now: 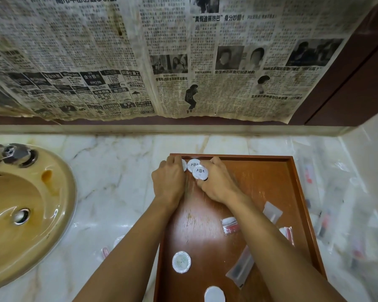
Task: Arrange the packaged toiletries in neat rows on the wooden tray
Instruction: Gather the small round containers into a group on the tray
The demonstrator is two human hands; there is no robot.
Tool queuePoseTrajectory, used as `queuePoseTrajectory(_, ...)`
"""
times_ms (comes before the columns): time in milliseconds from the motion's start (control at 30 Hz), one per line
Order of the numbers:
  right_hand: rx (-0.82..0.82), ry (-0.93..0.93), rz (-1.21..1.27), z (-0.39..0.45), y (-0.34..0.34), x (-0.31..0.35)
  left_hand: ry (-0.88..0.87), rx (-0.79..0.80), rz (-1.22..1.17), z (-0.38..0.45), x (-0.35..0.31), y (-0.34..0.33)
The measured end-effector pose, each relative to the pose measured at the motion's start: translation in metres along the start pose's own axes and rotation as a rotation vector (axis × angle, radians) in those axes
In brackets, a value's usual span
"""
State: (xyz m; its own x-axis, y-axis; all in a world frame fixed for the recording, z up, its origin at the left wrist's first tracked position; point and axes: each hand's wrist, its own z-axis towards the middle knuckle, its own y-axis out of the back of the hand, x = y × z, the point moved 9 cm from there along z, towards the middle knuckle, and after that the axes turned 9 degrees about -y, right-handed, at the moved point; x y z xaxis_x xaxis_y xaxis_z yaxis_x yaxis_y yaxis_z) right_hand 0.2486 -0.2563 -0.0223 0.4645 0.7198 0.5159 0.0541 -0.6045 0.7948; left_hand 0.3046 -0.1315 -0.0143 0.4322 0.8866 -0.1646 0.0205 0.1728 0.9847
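Note:
A wooden tray (288, 192) lies on the marble counter. At its far left corner sit three round white packets. My right hand (216, 184) pinches the nearest of them, a round packet with a dark logo (199, 172). A second packet (193, 164) lies just behind it. My left hand (168, 182) rests over the tray's left rim, its fingers against the third packet (184, 165), which is mostly hidden. Two more round packets (181, 262) (214, 294) lie near the tray's front. Flat clear sachets (229, 225) and a long sachet (241, 271) lie under my right forearm.
A yellow-brown sink (20, 214) with a metal tap (13, 153) is at the left. Several clear-wrapped toiletries (327, 219) lie blurred on the counter right of the tray, and a few more packets (109, 247) left of it. Newspaper covers the wall behind.

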Motion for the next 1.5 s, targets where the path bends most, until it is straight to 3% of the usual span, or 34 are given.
queuePoseTrajectory(133, 0.007, -0.01, 0.007, 0.001, -0.001, -0.001, -0.028, -0.02, 0.027, -0.001, -0.002, 0.004)
queuePoseTrajectory(333, -0.093, -0.065, 0.01, 0.01, 0.002, -0.007, -0.186, -0.225, -0.042, -0.011, 0.001, 0.014)
queuePoseTrajectory(600, -0.151, -0.102, 0.187, 0.013, -0.004, -0.005, -0.218, -0.179, -0.077, -0.013, 0.015, 0.001)
queuePoseTrajectory(1500, -0.209, -0.155, 0.358, 0.01, -0.014, -0.001, -0.077, -0.164, -0.235, -0.011, 0.027, -0.007)
